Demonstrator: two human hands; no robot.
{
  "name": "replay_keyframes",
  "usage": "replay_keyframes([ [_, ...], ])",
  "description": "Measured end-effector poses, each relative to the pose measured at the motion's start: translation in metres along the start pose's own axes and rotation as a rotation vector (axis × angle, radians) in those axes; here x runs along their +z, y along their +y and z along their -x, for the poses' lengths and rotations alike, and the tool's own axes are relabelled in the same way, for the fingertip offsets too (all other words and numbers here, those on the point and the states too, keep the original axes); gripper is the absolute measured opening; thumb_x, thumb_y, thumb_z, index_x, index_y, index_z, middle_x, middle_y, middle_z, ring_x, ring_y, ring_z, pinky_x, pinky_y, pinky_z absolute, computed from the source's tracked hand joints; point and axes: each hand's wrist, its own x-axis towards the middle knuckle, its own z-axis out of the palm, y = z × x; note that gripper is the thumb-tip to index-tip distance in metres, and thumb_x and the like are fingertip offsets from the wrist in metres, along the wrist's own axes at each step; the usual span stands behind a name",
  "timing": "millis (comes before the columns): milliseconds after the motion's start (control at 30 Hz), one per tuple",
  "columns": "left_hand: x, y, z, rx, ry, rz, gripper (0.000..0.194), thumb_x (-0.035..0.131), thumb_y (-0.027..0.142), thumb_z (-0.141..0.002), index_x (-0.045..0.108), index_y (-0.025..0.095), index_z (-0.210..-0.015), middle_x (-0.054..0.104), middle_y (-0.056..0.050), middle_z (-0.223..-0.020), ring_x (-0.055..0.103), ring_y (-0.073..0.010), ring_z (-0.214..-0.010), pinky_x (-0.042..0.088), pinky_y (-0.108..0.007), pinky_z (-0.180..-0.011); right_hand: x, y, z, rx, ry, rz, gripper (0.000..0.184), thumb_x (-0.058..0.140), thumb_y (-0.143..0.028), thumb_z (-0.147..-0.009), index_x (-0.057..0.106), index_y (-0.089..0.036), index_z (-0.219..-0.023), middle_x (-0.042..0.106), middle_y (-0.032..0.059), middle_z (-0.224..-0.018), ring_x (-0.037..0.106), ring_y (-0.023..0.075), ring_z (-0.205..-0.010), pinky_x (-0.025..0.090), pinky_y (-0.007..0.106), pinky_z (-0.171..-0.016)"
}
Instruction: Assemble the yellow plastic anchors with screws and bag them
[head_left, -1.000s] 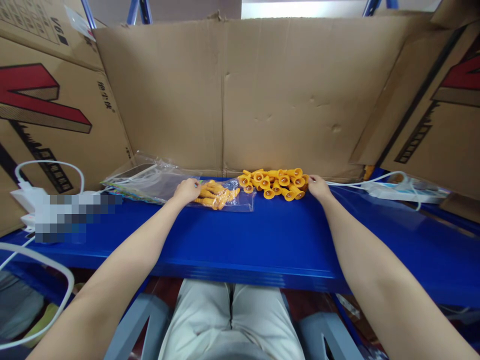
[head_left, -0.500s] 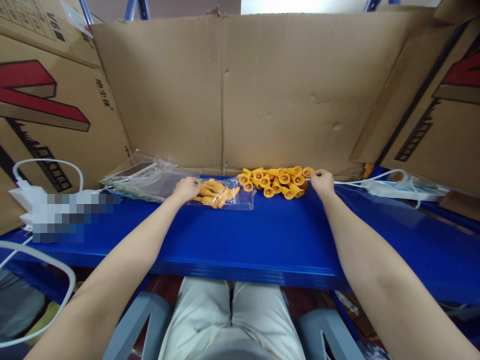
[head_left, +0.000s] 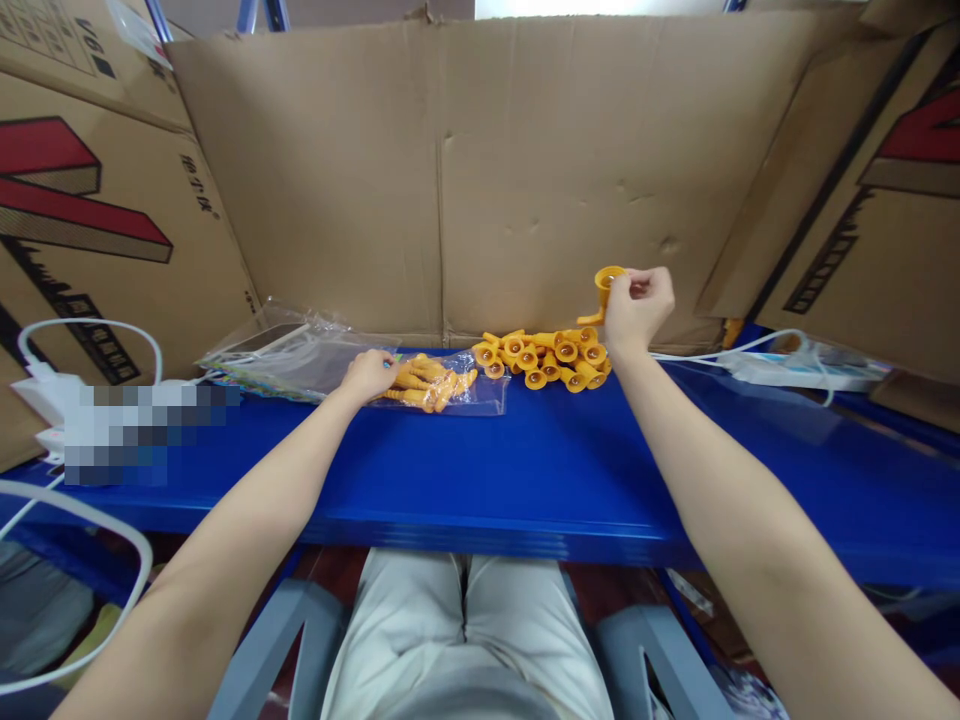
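My right hand is raised above the shelf in front of the cardboard, its fingers closed on a yellow horn-shaped plastic piece. The flared cup of this piece faces up and its bent, thin end points left. Below and to the left lies a pile of similar yellow horn-shaped pieces, mostly with their cups toward me. My left hand is closed on the left end of a clear plastic bag. Several yellow-orange pieces lie inside that bag; my fingers partly cover its edge.
Flat clear plastic packaging lies left of my left hand. White plugs and cables sit at far left, and a white power strip at right. Cardboard panels stand behind the blue shelf.
My right hand has lifted one yellow horn-shaped piece up from the right end of the pile. My left hand stays at the bag. The view has shifted slightly.
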Motion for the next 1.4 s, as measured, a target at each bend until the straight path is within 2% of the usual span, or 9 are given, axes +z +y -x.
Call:
replay_keyframes([
  [233, 0.000, -0.002, -0.001, 0.016, 0.003, 0.014, 0.028, 0.052, 0.032, -0.081, 0.073, 0.020, -0.095, 0.072, -0.011, -0.103, 0.064, -0.0305, -0.100, 0.047, -0.033, -0.085, 0.000, -0.062, 0.036, -0.206, -0.306, -0.105, 0.013, 0.041, -0.020, -0.081, 0.053, -0.019, -0.083, 0.056, 0.0036, -0.081, 0.054, 0.0152, -0.076, 0.043, 0.031, -0.072],
  [367, 0.001, -0.002, -0.001, 0.009, 0.010, 0.025, 0.028, 0.052, 0.033, -0.081, 0.074, 0.020, -0.095, 0.072, -0.011, -0.102, 0.065, -0.0299, -0.098, 0.048, -0.032, -0.083, -0.004, -0.090, 0.065, -0.382, -0.611, 0.095, 0.006, 0.049, -0.014, -0.074, 0.053, -0.018, -0.073, 0.058, 0.0056, -0.077, 0.055, 0.0185, -0.076, 0.039, 0.033, -0.076],
  [500, 0.000, -0.001, 0.000, 0.013, 0.011, 0.026, 0.030, 0.052, 0.032, -0.081, 0.073, 0.020, -0.098, 0.072, -0.010, -0.103, 0.065, -0.0291, -0.099, 0.048, -0.031, -0.084, -0.006, -0.109, 0.092, -0.503, -0.893, 0.286, 0.011, 0.048, -0.016, -0.078, 0.059, -0.015, -0.081, 0.064, 0.0120, -0.087, 0.059, 0.0228, -0.080, 0.037, 0.034, -0.076],
  [633, 0.000, 0.000, 0.001, 0.002, 0.009, 0.000, 0.031, 0.051, 0.031, -0.082, 0.073, 0.021, -0.101, 0.072, -0.009, -0.105, 0.064, -0.0285, -0.101, 0.048, -0.032, -0.085, -0.007, -0.115, 0.100, -0.484, -1.024, 0.365, 0.024, 0.042, -0.025, -0.087, 0.063, -0.015, -0.088, 0.067, 0.0119, -0.094, 0.062, 0.0240, -0.086, 0.040, 0.032, -0.074],
  [767, -0.001, 0.001, 0.001, 0.012, 0.018, -0.002, 0.031, 0.051, 0.031, -0.081, 0.073, 0.020, -0.100, 0.072, -0.009, -0.104, 0.065, -0.0290, -0.100, 0.049, -0.033, -0.084, -0.011, -0.112, 0.083, -0.424, -1.115, 0.465, 0.031, 0.038, -0.024, -0.089, 0.066, -0.014, -0.097, 0.068, 0.0130, -0.103, 0.063, 0.0248, -0.094, 0.042, 0.032, -0.076],
  [967, -0.001, 0.002, 0.001, 0.014, 0.021, -0.011, 0.030, 0.050, 0.030, -0.081, 0.074, 0.021, -0.097, 0.072, -0.008, -0.103, 0.065, -0.0286, -0.099, 0.049, -0.032, -0.082, -0.015, -0.101, 0.064, -0.369, -1.582, 0.578, 0.030, 0.055, -0.010, -0.069, 0.071, -0.016, -0.094, 0.069, 0.0094, -0.103, 0.062, 0.0268, -0.098, 0.044, 0.034, -0.079],
  [1067, 0.000, 0.001, 0.000, 0.010, 0.024, -0.015, 0.030, 0.050, 0.030, -0.081, 0.074, 0.020, -0.097, 0.072, -0.009, -0.103, 0.065, -0.0288, -0.098, 0.050, -0.033, -0.081, -0.013, -0.096, 0.065, -0.332, -1.650, 0.448, 0.036, 0.054, -0.005, -0.065, 0.070, -0.016, -0.096, 0.070, 0.0069, -0.099, 0.063, 0.0230, -0.093, 0.045, 0.030, -0.076],
  [1167, 0.000, 0.000, -0.001, 0.012, 0.030, -0.019, 0.031, 0.050, 0.031, -0.081, 0.074, 0.020, -0.096, 0.072, -0.009, -0.103, 0.065, -0.0290, -0.097, 0.050, -0.033, -0.080, -0.012, -0.094, 0.066, -0.281, -1.708, 0.354, 0.029, 0.060, -0.009, -0.066, 0.070, -0.015, -0.092, 0.070, 0.0058, -0.094, 0.064, 0.0199, -0.083, 0.045, 0.026, -0.068],
  [1400, 0.000, 0.000, -0.002, 0.024, 0.012, -0.011, 0.032, 0.050, 0.032, -0.081, 0.074, 0.018, -0.097, 0.072, -0.011, -0.103, 0.065, -0.0302, -0.097, 0.049, -0.033, -0.078, -0.008, -0.094, 0.074, -0.443, -1.510, 0.441, 0.004, 0.061, -0.015, -0.073, 0.064, -0.015, -0.077, 0.066, 0.0077, -0.079, 0.061, 0.0208, -0.075, 0.041, 0.028, -0.064],
])
